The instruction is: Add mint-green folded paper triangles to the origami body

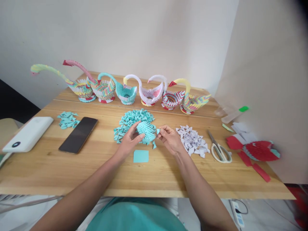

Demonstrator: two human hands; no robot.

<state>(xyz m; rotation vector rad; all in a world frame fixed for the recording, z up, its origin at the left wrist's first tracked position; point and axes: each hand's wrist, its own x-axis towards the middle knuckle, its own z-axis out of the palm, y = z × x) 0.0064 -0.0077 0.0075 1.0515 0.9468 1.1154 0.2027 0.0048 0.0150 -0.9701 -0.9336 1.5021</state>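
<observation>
My left hand (130, 140) grips a partly built teal paper model (146, 131) made of small folded pieces, held just above the wooden table (96, 166). My right hand (170, 138) pinches a single teal folded piece (158, 131) against the model's right side. Behind the model lies a heap of teal folded pieces (132, 120). A flat teal paper rectangle (141, 156) rests on the table below my hands. A lone teal piece (154, 145) lies between my hands.
Several paper swans (149, 93) line the back of the table. A white folded-piece pile (192, 140) and scissors (219, 150) lie to the right, with red paper (255, 152). A black phone (78, 134), small teal pile (67, 119) and white power bank (28, 133) lie left.
</observation>
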